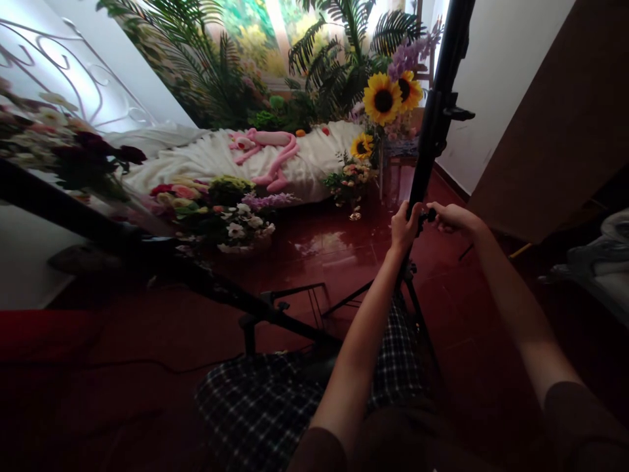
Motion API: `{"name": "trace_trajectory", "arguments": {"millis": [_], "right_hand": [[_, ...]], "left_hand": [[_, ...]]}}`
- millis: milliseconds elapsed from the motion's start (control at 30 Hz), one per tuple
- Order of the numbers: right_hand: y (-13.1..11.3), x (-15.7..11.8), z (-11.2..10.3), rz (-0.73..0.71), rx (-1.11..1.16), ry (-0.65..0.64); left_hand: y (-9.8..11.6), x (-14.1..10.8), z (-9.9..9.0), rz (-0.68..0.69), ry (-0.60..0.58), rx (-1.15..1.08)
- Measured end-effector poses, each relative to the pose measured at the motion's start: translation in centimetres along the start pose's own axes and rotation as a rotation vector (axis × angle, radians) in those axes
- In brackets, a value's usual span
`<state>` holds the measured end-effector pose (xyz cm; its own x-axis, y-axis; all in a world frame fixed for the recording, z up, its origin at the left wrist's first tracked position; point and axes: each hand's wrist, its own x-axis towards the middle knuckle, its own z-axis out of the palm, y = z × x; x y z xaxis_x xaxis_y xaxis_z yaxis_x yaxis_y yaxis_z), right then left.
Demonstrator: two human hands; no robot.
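A black light stand [432, 131] rises on the right, its legs spread on the floor below. My left hand [405, 226] is wrapped round its pole. Just to the right, my right hand [453, 217] is closed on a small black knob [431, 215] that sticks out from the pole. Higher up, another black knob [459, 113] juts from the same stand. The top of the stand lies outside the view.
A second black stand [216, 282] slants across the left. Behind are a white-draped platform [324, 151] with a pink plush toy [275, 141], sunflowers [382, 98] and flower arrangements [246, 223]. A cable [162, 364] crosses the red floor. A large brown panel [535, 131] leans at right.
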<state>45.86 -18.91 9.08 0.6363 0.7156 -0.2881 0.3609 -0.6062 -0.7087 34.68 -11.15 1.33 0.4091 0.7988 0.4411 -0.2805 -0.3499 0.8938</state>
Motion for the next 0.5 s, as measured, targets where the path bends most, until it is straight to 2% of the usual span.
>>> {"name": "trace_trajectory", "arguments": {"millis": [200,367,500], "right_hand": [[-0.75,-0.55,-0.92,0.039,0.048,-0.13],[-0.87,-0.38,-1.07,0.083,0.139,-0.172],[-0.04,0.27,-0.75,0.08,0.26,-0.183]], "left_hand": [[0.03,-0.15,-0.21,-0.001,-0.035,0.035],[-0.04,-0.24,0.14,0.079,0.04,-0.007],[-0.23,-0.08,0.44,0.107,0.072,0.006]]}}
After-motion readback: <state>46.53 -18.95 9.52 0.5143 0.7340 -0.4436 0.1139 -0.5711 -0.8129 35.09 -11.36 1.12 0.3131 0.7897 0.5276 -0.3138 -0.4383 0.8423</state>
